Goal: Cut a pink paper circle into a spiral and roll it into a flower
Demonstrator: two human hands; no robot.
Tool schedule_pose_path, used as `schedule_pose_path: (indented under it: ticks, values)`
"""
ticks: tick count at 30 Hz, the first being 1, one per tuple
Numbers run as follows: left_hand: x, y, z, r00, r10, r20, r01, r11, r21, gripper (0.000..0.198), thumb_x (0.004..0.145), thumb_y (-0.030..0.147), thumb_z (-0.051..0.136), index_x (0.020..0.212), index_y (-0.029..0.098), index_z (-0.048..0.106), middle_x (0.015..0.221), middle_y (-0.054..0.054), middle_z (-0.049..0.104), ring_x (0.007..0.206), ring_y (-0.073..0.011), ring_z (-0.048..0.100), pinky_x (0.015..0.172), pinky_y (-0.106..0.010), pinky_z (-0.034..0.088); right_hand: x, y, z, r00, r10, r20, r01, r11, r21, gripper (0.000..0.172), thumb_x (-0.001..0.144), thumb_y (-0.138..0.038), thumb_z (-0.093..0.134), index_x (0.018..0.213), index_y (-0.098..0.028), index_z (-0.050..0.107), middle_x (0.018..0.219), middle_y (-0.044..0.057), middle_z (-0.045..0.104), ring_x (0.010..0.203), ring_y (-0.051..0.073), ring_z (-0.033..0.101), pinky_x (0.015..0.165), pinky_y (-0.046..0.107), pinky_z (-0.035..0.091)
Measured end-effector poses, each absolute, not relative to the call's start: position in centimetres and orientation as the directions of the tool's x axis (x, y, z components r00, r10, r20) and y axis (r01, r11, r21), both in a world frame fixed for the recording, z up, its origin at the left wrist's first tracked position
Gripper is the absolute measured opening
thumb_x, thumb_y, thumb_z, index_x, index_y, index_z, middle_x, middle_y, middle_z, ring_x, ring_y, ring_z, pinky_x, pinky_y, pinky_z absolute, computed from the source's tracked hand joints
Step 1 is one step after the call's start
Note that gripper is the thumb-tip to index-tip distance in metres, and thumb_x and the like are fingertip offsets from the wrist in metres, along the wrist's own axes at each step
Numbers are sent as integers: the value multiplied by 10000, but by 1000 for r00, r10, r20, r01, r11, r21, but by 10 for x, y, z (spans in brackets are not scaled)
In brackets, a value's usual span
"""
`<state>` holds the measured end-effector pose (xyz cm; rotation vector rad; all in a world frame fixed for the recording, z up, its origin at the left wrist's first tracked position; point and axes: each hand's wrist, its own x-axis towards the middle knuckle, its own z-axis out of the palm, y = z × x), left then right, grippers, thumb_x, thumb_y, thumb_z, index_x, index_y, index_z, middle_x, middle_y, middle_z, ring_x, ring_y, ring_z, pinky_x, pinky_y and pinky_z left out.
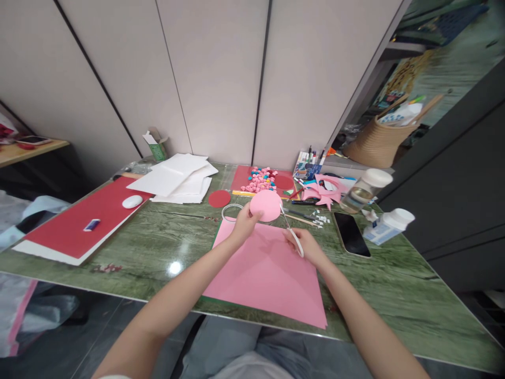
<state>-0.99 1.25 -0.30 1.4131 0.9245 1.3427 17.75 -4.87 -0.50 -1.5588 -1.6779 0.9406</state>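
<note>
My left hand (243, 225) pinches the edge of a round pink paper disc (266, 205) and holds it above the table. My right hand (304, 246) grips white-handled scissors (291, 231), whose blades point up toward the disc's right edge. Both hands hover over a large pink sheet (268, 273) that lies on a green mat at the table's near edge. A white ring (231, 211) rests just left of my left hand.
Green marble table (165, 242). A red board (74, 226) with a white mouse lies left, white sheets (177, 181) behind. A red disc (219, 198), pink paper pieces (260, 180), pens, a phone (351, 234) and two bottles (365, 190) stand right.
</note>
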Motion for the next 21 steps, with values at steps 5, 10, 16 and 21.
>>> schedule_pose_path:
  ticks: [5, 10, 16, 21]
  values:
    - [-9, 11, -2, 112, 949, 296, -93, -286, 954, 419, 706, 272, 543, 1096, 126, 498, 1058, -99, 565, 958, -193, 506, 834, -315, 393, 178, -47, -8, -84, 996, -17, 519, 29, -854, 437, 683, -557, 463, 555, -147, 540, 425, -3, 477, 410, 97, 399, 407, 210, 277]
    - [-10, 10, 0, 151, 955, 255, -65, -248, 967, 401, 705, 265, 538, 1082, 128, 510, 1056, -93, 566, 969, -201, 497, 836, -320, 387, 179, -47, -10, -101, 994, -46, 517, 13, -856, 434, 717, -549, 437, 579, -147, 524, 441, -11, 469, 406, 91, 398, 399, 205, 267]
    - [-11, 13, -4, 201, 959, 201, -10, -203, 979, 375, 686, 255, 547, 1033, 114, 539, 1024, -90, 572, 925, -198, 503, 798, -307, 399, 179, -47, -11, -116, 993, -37, 527, 30, -849, 439, 753, -544, 398, 582, -152, 493, 460, -15, 457, 418, 90, 400, 407, 204, 265]
    - [-11, 14, -6, 184, 958, 219, -17, -220, 975, 362, 683, 254, 549, 1018, 116, 543, 1031, -88, 571, 922, -191, 504, 791, -293, 399, 180, -46, -11, -116, 993, -8, 559, 59, -827, 437, 763, -534, 392, 575, -151, 489, 464, -14, 458, 435, 91, 401, 429, 205, 270]
